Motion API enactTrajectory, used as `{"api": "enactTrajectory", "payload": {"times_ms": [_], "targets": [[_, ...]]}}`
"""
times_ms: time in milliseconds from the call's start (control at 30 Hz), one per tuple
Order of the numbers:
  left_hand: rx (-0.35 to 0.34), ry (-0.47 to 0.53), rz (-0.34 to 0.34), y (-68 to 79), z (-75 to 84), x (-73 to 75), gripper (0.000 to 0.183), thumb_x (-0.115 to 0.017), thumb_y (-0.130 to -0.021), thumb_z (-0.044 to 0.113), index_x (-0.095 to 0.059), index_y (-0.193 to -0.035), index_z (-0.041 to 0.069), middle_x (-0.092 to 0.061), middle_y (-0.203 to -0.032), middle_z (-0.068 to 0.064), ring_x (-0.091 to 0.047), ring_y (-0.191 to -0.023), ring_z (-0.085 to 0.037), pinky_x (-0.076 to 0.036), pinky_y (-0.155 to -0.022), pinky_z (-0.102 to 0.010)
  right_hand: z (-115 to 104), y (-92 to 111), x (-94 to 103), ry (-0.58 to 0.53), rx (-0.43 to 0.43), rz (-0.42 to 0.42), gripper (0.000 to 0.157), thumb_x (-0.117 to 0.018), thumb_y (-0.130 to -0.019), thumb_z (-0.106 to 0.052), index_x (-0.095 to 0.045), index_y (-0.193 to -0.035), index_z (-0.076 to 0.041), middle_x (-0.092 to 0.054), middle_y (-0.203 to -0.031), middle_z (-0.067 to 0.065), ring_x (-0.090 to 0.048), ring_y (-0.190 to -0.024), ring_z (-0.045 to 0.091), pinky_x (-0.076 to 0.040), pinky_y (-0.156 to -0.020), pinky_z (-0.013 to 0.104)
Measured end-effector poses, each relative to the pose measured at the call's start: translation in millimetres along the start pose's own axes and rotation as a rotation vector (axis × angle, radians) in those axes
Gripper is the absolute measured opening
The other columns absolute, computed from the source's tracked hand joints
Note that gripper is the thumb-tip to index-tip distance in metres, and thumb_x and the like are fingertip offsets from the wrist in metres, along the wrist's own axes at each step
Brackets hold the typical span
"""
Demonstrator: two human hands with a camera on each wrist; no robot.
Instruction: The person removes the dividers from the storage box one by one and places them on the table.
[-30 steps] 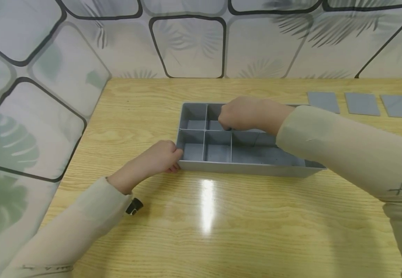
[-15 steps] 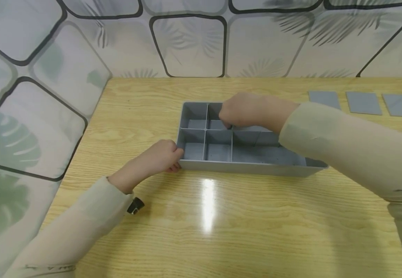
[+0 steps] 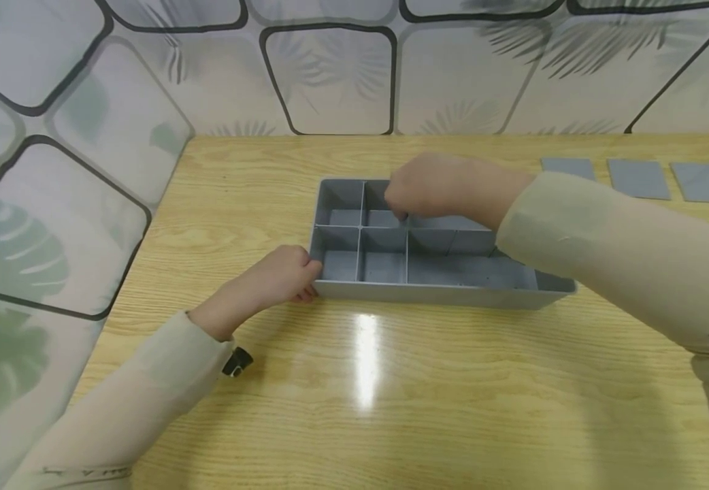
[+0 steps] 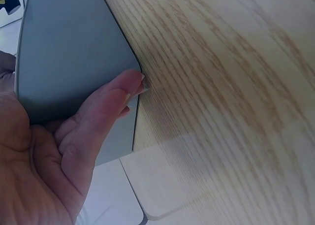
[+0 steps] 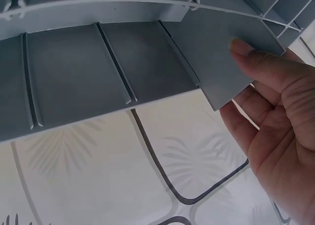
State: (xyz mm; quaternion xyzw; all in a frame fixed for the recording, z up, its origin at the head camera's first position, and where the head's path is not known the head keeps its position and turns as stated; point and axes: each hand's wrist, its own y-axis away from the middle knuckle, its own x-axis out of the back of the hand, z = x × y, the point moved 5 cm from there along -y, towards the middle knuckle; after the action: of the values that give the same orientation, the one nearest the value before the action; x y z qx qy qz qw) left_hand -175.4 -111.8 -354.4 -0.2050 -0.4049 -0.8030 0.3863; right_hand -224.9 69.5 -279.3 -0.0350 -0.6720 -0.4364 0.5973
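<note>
A long grey compartment box (image 3: 440, 295) stands on the table, with thin upright dividers parting its left half into small cells. My left hand (image 3: 284, 272) grips the box's near left corner. In the left wrist view its fingers (image 4: 98, 119) lie along the outside wall down to the bottom edge. Over the back row, my right hand (image 3: 424, 185) pinches a flat grey divider plate (image 5: 216, 57) between thumb and fingers. One corner of that plate sticks out past the box's rim, tilted beside a slotted wall (image 5: 142, 57). The head view hides the plate behind the hand.
Three loose grey plates (image 3: 639, 179) lie in a row at the back right of the wooden table (image 3: 452, 388). Patterned cloth (image 3: 330, 82) rises behind the table and on the left. The right sleeve (image 3: 624, 252) covers the box's right end.
My right hand has risen slightly and shifted a little toward the back of the box. The left hand and the box stay in place.
</note>
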Motion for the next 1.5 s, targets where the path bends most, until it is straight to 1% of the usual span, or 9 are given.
{"api": "enactTrajectory", "payload": {"times_ms": [200,300,433,533,733,967,1167,1367,1500], "targets": [[0.003,0.006,-0.001,0.8,-0.1,0.0,0.033,-0.035,-0.090,0.017,-0.060,-0.083,-0.004,-0.070,-0.079,-0.013,-0.068,-0.066,-0.020,-0.057,-0.061,-0.031,1.0,7.1,6.1,-0.023,0.013,0.024,0.030,-0.051,-0.085,0.007,-0.068,-0.104,-0.009,-0.063,-0.114,0.011,-0.058,-0.107,0.031,-0.050,-0.090,0.043],[0.006,0.009,-0.001,1.3,0.1,0.0,0.032,-0.035,-0.091,0.017,-0.059,-0.079,-0.002,-0.070,-0.079,-0.013,-0.068,-0.066,-0.020,-0.058,-0.061,-0.031,2.1,10.8,9.1,-0.030,0.019,0.048,0.028,-0.050,-0.086,0.005,-0.068,-0.104,-0.008,-0.063,-0.114,0.012,-0.058,-0.107,0.032,-0.049,-0.091,0.044],[0.011,0.015,-0.003,1.5,0.4,-0.1,0.032,-0.035,-0.091,0.017,-0.058,-0.079,-0.002,-0.070,-0.080,-0.014,-0.068,-0.067,-0.020,-0.058,-0.062,-0.031,1.4,15.2,13.3,0.004,0.030,0.073,0.027,-0.053,-0.086,0.005,-0.069,-0.104,-0.008,-0.063,-0.114,0.015,-0.058,-0.108,0.032,-0.050,-0.090,0.045],[0.013,0.017,0.000,1.5,0.7,0.3,0.032,-0.035,-0.091,0.017,-0.058,-0.080,-0.002,-0.070,-0.080,-0.014,-0.068,-0.067,-0.021,-0.058,-0.062,-0.032,1.0,18.4,17.0,0.013,0.039,0.071,0.030,-0.053,-0.086,0.008,-0.068,-0.107,-0.007,-0.062,-0.116,0.016,-0.058,-0.109,0.034,-0.050,-0.091,0.045],[0.020,0.015,0.000,1.6,1.7,0.4,0.032,-0.035,-0.090,0.017,-0.058,-0.081,-0.002,-0.071,-0.080,-0.014,-0.069,-0.067,-0.021,-0.058,-0.062,-0.032,3.2,25.1,22.5,-0.036,0.028,0.043,0.037,-0.049,-0.084,0.013,-0.065,-0.112,-0.004,-0.062,-0.120,0.016,-0.055,-0.115,0.035,-0.047,-0.096,0.046],[0.027,0.016,-0.006,1.9,1.7,-0.2,0.032,-0.034,-0.090,0.018,-0.057,-0.078,-0.001,-0.071,-0.080,-0.014,-0.068,-0.067,-0.021,-0.058,-0.061,-0.032,4.3,27.6,33.1,-0.015,0.030,0.105,0.027,-0.050,-0.087,0.006,-0.068,-0.104,-0.005,-0.065,-0.113,0.015,-0.059,-0.109,0.035,-0.049,-0.092,0.047],[0.027,0.002,-0.002,2.6,2.2,0.7,0.032,-0.035,-0.090,0.018,-0.057,-0.076,-0.001,-0.071,-0.078,-0.014,-0.069,-0.067,-0.021,-0.058,-0.061,-0.033,6.5,32.0,39.0,-0.035,0.034,0.079,0.031,-0.051,-0.086,0.008,-0.068,-0.108,-0.005,-0.064,-0.117,0.015,-0.056,-0.113,0.036,-0.046,-0.097,0.046],[0.024,0.004,0.004,2.0,3.1,0.9,0.033,-0.034,-0.090,0.018,-0.058,-0.079,-0.002,-0.071,-0.079,-0.014,-0.068,-0.066,-0.021,-0.058,-0.062,-0.033,14.9,39.7,38.7,-0.049,-0.048,0.040,0.033,-0.050,-0.087,0.007,-0.065,-0.114,-0.004,-0.060,-0.123,0.015,-0.052,-0.118,0.036,-0.043,-0.099,0.049],[0.011,-0.001,0.003,1.8,4.3,0.2,0.035,-0.034,-0.090,0.018,-0.060,-0.082,-0.004,-0.071,-0.078,-0.014,-0.068,-0.066,-0.021,-0.058,-0.062,-0.033,19.7,43.8,36.1,-0.033,-0.064,0.028,0.037,-0.051,-0.084,0.010,-0.066,-0.114,-0.005,-0.061,-0.123,0.015,-0.054,-0.116,0.038,-0.046,-0.095,0.050]]}}
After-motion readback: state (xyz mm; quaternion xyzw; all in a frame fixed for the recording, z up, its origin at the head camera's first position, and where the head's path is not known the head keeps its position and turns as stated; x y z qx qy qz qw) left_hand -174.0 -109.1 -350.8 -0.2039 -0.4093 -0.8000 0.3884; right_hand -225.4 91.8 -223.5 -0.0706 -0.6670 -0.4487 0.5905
